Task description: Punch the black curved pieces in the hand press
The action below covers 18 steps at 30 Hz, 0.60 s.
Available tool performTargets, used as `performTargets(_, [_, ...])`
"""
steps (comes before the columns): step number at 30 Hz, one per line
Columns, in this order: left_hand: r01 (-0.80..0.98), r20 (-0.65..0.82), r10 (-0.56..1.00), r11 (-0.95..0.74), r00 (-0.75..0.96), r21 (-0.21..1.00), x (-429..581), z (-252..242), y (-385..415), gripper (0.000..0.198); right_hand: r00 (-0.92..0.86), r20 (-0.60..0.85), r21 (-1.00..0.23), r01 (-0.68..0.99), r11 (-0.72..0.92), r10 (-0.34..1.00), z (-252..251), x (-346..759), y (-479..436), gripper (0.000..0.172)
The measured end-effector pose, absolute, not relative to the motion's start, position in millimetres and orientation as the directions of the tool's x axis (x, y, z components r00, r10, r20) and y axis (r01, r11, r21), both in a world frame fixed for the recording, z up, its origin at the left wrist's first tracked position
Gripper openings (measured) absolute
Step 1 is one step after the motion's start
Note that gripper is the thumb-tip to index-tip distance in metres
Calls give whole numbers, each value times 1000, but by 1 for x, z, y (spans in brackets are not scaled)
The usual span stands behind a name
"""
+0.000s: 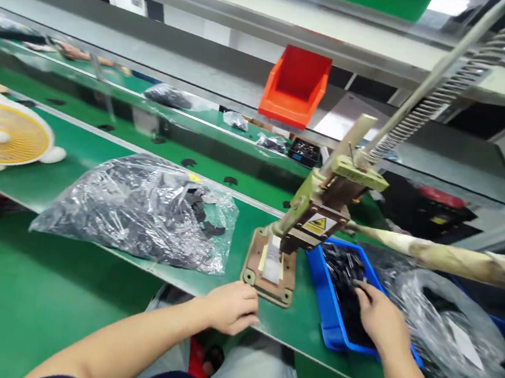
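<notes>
A manual lever press (pixel 311 215) stands on the green bench (pixel 98 156), with a long wrapped handle (pixel 448 257) reaching right. My left hand (pixel 230 305) rests at the bench's near edge just in front of the press base (pixel 270 269), its fingers curled in; whether it holds anything is hidden. My right hand (pixel 379 317) reaches into a blue tray (pixel 325 307) of small black parts, its fingers bent down among them. What they grip is hidden.
A clear plastic bag of black parts (pixel 142 208) lies left of the press. Another bag (pixel 452 330) sits right of the tray. A yellow fan (pixel 1 134) stands far left. An orange bin (pixel 295 86) sits on the rear shelf, with small bags nearby.
</notes>
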<state>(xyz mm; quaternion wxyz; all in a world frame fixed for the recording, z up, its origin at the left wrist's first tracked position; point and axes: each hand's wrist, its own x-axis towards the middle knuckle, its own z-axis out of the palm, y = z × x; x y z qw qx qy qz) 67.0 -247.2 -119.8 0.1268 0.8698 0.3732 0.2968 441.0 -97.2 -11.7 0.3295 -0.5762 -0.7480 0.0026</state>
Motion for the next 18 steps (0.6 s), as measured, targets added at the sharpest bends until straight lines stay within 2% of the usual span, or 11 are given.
performTargets(2, [510,454,746,-665,487,545,68,-115,-249,14,-94,523,-406,846,345,847,-11,433,-117,51])
performTargets(5, [386,482,823,-567,302,727,66,-104,-265,15,-142,485,-444,810,383,863,-18,399,-168,48])
performTargets(6, [354,464,854,-520,237,777,64,-100,-272,16,-174,467,-464,787,407,867,-23,382,-187,48])
performTargets(8, [316,414,898,-440,149,841,60,-92,-284,23,-335,414,-560,640,527,847,-32,347,-219,45])
performTargets(10, [285,381,916,-402,128,870,55,-84,-294,30,-498,454,-553,493,671,739,-40,316,-242,47])
performTargets(12, [275,392,911,-413,129,868,52,-76,-301,33,-581,480,-532,403,745,657,-43,295,-256,55])
performTargets(18, [294,456,882,-471,122,832,49,-66,-319,21,-689,469,-471,334,817,553,-43,278,-268,63])
